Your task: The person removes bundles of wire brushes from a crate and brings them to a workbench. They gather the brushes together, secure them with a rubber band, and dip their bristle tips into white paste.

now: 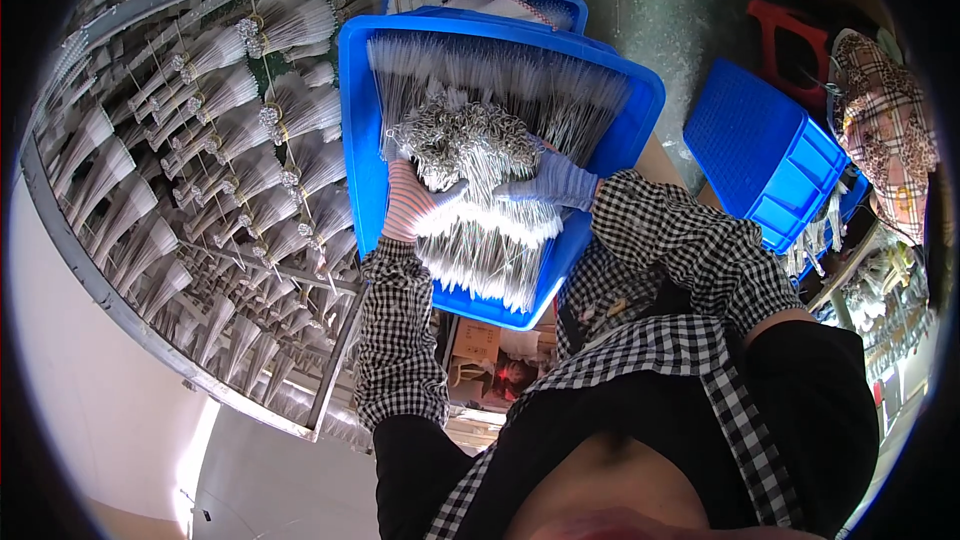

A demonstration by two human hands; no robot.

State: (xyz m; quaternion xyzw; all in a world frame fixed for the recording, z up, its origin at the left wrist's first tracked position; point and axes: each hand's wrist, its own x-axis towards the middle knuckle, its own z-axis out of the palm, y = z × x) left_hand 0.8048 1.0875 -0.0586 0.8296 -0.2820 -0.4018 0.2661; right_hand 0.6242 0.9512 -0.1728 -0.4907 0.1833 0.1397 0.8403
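A blue plastic bin [352,70] stands in front of me, holding thin wire brushes with pale bristles [490,65]. A large bunch of wire brushes [470,145] lies uppermost in it, its looped silver wire ends heaped at the top and its pale bristle ends fanned towards me. My left hand [407,202], in a pink-striped glove, is closed around the bunch's left side. From the right, my right hand [556,182], in a blue-grey striped glove, clasps it with the thumb across the front. Some fingers of both hands are hidden by the brushes.
On the left a metal rack [60,215] carries many hanging brush bundles [290,25]. Another blue bin [570,5] stands behind mine. At the right are a tilted blue crate [745,130], a red chair [790,25] and plaid cloth [875,90]. A cardboard box [476,340] sits below.
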